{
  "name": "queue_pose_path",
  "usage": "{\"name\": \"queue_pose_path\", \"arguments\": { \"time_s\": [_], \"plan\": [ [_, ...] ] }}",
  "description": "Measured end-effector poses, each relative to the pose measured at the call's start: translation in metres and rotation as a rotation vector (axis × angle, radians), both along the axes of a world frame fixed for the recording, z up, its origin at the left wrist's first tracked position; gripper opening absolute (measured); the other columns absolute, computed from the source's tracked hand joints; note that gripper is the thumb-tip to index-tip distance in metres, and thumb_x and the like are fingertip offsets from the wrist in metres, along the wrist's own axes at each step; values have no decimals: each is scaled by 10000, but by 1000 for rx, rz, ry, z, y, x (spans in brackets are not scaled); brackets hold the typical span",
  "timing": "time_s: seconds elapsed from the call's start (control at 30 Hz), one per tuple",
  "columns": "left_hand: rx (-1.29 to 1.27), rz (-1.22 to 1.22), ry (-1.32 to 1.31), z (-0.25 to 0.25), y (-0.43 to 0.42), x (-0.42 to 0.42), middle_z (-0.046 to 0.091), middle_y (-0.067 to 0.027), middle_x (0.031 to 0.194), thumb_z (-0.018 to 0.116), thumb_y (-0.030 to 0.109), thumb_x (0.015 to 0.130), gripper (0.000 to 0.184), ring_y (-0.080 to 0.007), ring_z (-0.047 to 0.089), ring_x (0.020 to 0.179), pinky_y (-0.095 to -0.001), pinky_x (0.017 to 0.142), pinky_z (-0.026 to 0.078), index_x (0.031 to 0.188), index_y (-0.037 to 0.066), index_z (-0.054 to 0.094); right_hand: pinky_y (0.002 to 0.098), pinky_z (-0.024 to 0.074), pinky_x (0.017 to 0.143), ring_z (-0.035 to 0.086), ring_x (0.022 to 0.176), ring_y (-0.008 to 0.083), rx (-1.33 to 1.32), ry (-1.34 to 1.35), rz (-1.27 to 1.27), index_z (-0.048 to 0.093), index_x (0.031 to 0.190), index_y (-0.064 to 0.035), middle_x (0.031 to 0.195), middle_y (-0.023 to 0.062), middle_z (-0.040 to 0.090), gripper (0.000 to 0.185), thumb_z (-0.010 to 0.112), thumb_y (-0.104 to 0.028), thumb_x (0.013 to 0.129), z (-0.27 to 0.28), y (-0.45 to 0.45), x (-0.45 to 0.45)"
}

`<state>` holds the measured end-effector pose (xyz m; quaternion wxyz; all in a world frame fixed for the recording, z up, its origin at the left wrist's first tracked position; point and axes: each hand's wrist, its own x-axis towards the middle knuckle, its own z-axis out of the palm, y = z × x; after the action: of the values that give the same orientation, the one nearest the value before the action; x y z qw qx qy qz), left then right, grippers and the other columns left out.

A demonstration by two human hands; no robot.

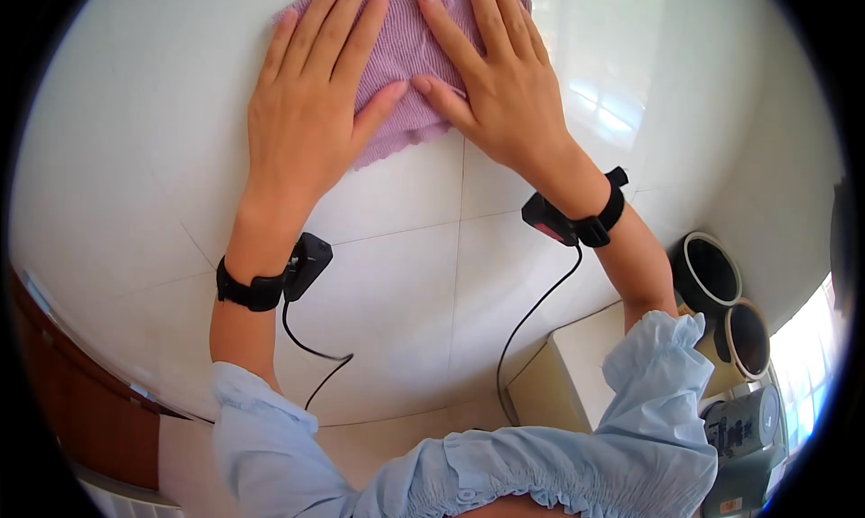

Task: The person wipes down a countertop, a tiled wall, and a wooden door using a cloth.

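Observation:
A ribbed purple cloth (410, 45) lies spread against the white tiled surface (387, 275) at the top of the head view, its upper part cut off by the frame edge. My left hand (311, 99) rests flat over the cloth's left side, fingers stretched out and a little apart. On the right side, my right hand (509, 95) presses flat as well, with its fingers extended. The two thumbs point toward each other, with cloth showing between them. Neither hand grasps the cloth.
Black straps with small boxes (308, 266) and trailing cables (541, 302) sit on both wrists. Several containers stand at the lower right, among them a dark round pot (707, 270) and a grey tin (743, 423). Brown wood (90, 410) shows at lower left.

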<state>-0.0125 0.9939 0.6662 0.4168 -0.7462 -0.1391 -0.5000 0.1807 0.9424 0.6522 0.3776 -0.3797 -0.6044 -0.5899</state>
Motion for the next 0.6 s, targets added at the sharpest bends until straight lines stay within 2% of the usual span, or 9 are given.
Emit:
{"name": "queue_pose_path", "arguments": {
  "time_s": [0.07, 0.17, 0.23, 0.3, 0.37, 0.43, 0.5, 0.53, 0.6],
  "plan": [
    [-89, -65, 86, -16, 2, 2, 301, -104, 1506, 600, 393, 857, 722, -295, 282, 1385, -490, 1108, 225, 1447, 84, 321, 472, 295, 1069, 342, 1304, 408, -42, 1, -24, 433, 1398, -190, 1442, 245, 330, 611, 539, -472, 867, -10, -3, 6],
    [-229, -82, 231, -81, 3, 11, 256, -161, 1516, 607, 464, 833, 812, -314, 247, 1400, -513, 1108, 208, 1453, 50, 283, 507, 285, 1073, 319, 1307, 445, -219, 37, -87, 423, 1402, -169, 1436, 284, 309, 615, 509, -483, 880, -82, -22, 19],
    [-230, -14, 313, -133, 3, 16, 284, -152, 1507, 609, 486, 820, 810, -302, 253, 1400, -483, 1113, 215, 1440, 55, 316, 520, 279, 1076, 309, 1309, 460, -344, 34, -98, 420, 1404, -165, 1441, 291, 295, 618, 491, -494, 885, -134, -27, 30],
    [-206, 18, 341, -148, 0, 24, 291, -143, 1506, 612, 478, 819, 801, -298, 264, 1395, -476, 1113, 221, 1438, 60, 321, 520, 278, 1079, 308, 1308, 463, -444, 32, -91, 425, 1401, -168, 1446, 284, 294, 615, 483, -499, 886, -164, -31, 38],
    [-216, 16, 312, -149, -8, 33, 304, -117, 1503, 624, 459, 804, 791, -273, 281, 1387, -448, 1118, 221, 1432, 74, 337, 519, 275, 1079, 310, 1309, 458, -359, 38, -45, 425, 1403, -175, 1443, 276, 304, 615, 490, -498, 883, -156, -27, 51],
    [-258, -9, 222, -109, -18, 46, 325, -72, 1498, 646, 431, 774, 781, -226, 303, 1376, -399, 1128, 215, 1421, 95, 365, 514, 272, 1079, 312, 1316, 445, -266, 40, 12, 432, 1401, -195, 1447, 255, 316, 604, 493, -499, 883, -119, -24, 65],
    [-215, -65, 131, -68, -23, 58, 332, -85, 1490, 651, 303, 789, 734, -253, 324, 1359, -435, 1094, 279, 1425, 86, 357, 499, 271, 1079, 313, 1328, 418, -197, 10, 17, 442, 1399, -232, 1460, 220, 323, 589, 492, -509, 882, -70, -24, 77],
    [-143, -83, 84, -51, -21, 64, 339, -85, 1484, 631, 293, 797, 705, -254, 326, 1358, -442, 1092, 275, 1416, 77, 370, 488, 271, 1079, 314, 1334, 403, -166, -21, -14, 445, 1399, -253, 1468, 203, 323, 585, 492, -518, 879, -46, -26, 83],
    [-10, -35, 26, -30, -28, 82, 327, -181, 1463, 592, 212, 771, 706, -358, 302, 1352, -491, 1103, 234, 1390, -28, 352, 488, 184, 1131, 203, 1396, 388, -191, -4, -41, 400, 1432, -199, 1498, 218, 250, 603, 504, -439, 889, -7, -40, 82]
  ]
}}
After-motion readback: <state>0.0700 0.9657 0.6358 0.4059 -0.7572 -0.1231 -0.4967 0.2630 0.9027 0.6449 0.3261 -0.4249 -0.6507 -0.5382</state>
